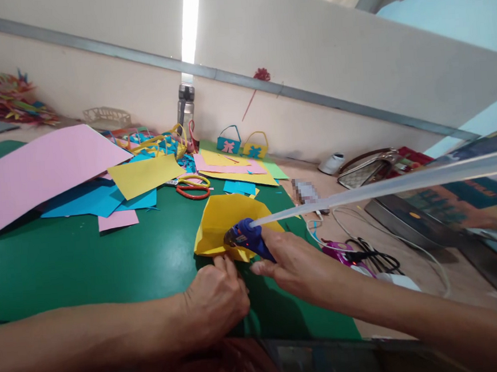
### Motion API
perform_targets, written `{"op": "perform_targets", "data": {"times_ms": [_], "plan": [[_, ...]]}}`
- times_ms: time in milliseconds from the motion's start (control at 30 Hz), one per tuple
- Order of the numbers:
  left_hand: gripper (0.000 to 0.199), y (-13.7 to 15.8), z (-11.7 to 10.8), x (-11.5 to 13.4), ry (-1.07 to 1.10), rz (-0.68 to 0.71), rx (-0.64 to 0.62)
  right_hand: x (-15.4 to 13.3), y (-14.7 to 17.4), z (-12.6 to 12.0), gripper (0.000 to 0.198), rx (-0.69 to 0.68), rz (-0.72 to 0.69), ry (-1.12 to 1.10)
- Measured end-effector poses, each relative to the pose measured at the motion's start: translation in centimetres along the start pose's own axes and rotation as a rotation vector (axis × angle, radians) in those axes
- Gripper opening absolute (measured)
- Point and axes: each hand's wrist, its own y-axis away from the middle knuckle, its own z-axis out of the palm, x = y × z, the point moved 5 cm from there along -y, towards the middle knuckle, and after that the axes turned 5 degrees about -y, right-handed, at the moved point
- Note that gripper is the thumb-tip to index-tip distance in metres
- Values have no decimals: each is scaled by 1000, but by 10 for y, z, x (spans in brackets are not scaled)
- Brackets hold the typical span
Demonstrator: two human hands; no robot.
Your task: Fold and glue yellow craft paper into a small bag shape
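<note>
One folded yellow paper (231, 210) is over the counter (159, 250), just far of my left hand (218, 291), whose fingers are clamped on its near edge; my right hand (291, 257) has its fingers wrapped round the glue gun (249, 236), nose pointing left across the paper.

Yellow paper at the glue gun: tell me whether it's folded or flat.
Folded: the yellow paper shows creases, with sides bent at angles.
</note>
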Motion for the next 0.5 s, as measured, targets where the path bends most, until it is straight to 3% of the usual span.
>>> {"op": "perform_targets", "data": {"times_ms": [167, 233, 267, 367, 433, 500], "plan": [[19, 1, 3, 2, -24, 21, -27, 2, 16, -13, 18, 136, -64, -41], [18, 1, 4, 1, -29, 15, -21, 6, 29, -27, 17, 263, -125, -102], [19, 1, 4, 1, -31, 11, -10, 10, 38, -36, 20, 389, -148, -105], [23, 1, 4, -4, -8, -45, 32, 35, 57, -54, 29, 577, -33, -42], [27, 1, 4, -7, 16, -79, 54, 54, 60, -54, 32, 561, 38, 17], [27, 1, 3, -9, 28, -99, 75, 69, 56, -49, 32, 580, 19, 67]]}}
